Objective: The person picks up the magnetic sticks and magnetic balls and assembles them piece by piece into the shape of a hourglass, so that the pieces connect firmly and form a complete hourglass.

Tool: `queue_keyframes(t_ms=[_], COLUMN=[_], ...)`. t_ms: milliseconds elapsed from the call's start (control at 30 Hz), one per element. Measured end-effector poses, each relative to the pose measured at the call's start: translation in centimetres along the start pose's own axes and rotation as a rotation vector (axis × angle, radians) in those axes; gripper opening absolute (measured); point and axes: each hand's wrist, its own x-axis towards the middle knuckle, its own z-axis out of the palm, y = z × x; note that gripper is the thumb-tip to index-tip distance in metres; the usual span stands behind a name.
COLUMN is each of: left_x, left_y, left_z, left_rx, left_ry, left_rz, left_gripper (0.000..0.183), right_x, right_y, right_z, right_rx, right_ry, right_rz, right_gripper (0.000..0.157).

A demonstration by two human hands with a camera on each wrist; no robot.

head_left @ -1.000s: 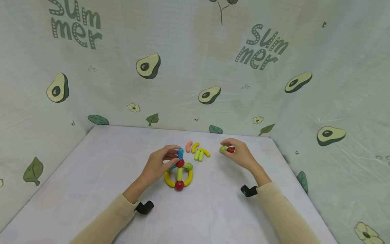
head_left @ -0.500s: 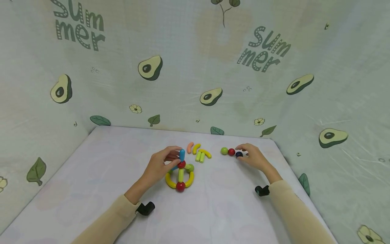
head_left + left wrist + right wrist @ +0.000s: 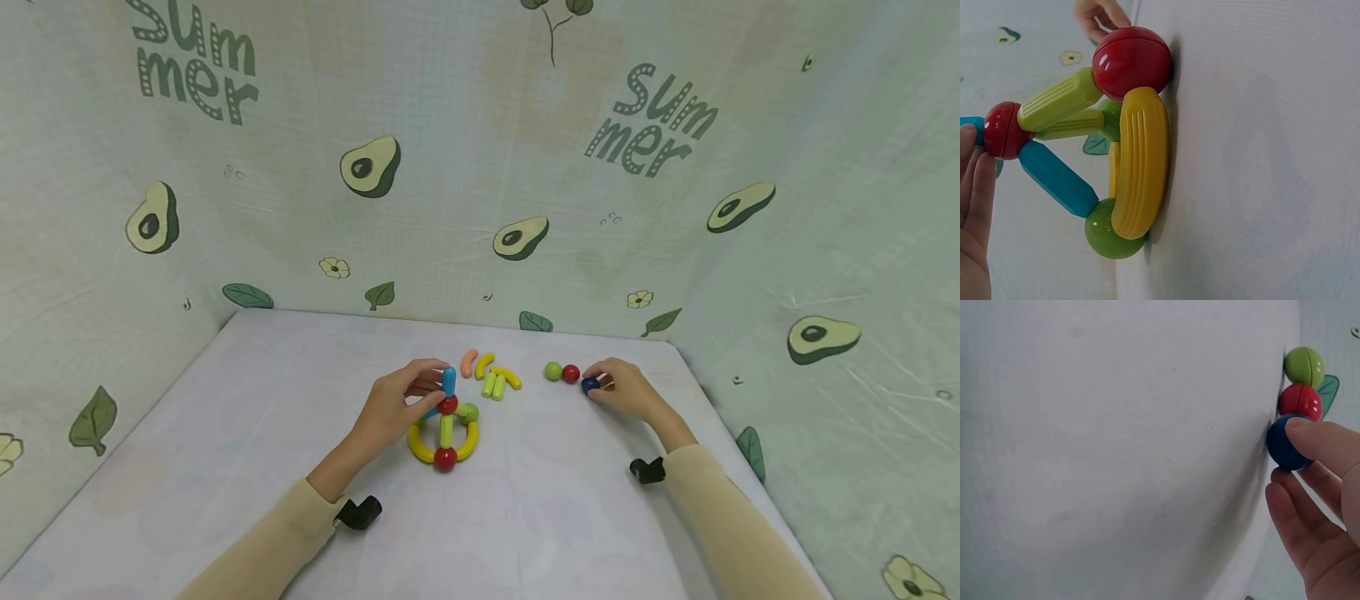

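Note:
My left hand (image 3: 393, 406) pinches an upright blue rod (image 3: 448, 381) between thumb and fingers. That rod stands on a red ball (image 3: 1005, 130) at the top of a magnetic ball-and-rod frame. Green rods (image 3: 1063, 100) and a slanting blue rod (image 3: 1059, 178) run down from this ball. At the base, curved yellow rods (image 3: 1142, 165) join a larger-looking red ball (image 3: 1132, 62) and green balls (image 3: 1116, 228). Farther right, my right hand (image 3: 628, 390) holds a dark blue ball (image 3: 1288, 442) on the table, thumb on one side, fingers on the other.
Beside the dark blue ball, a red ball (image 3: 571, 374) and a green ball (image 3: 553, 371) stand in a row. Behind the frame lie an orange curved rod (image 3: 468, 363), yellow curved rods (image 3: 484, 365) and short green rods (image 3: 498, 387). Printed cloth walls (image 3: 450, 100) bound the table.
My right hand has moved right, away from the green and red balls, and now grips the dark blue ball. My left hand stays on the upright blue rod.

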Motion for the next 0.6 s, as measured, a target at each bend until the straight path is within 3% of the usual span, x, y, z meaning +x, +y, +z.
queue_keyframes(t_ms=[333, 600], left_x=[-0.1, -0.3], left_y=[0.1, 0.2], left_z=[-0.1, 0.1], left_rx=[0.008, 0.011], left_ry=[0.009, 0.008], left_rz=[0.010, 0.007], left_gripper=[0.050, 0.049], right_x=[-0.1, -0.4], right_y=[-0.2, -2.0], right_z=[0.3, -0.1], right_rx=[-0.017, 0.014], right_ry=[0.008, 0.079], right_rz=[0.009, -0.010], right_gripper=[0.029, 0.030])
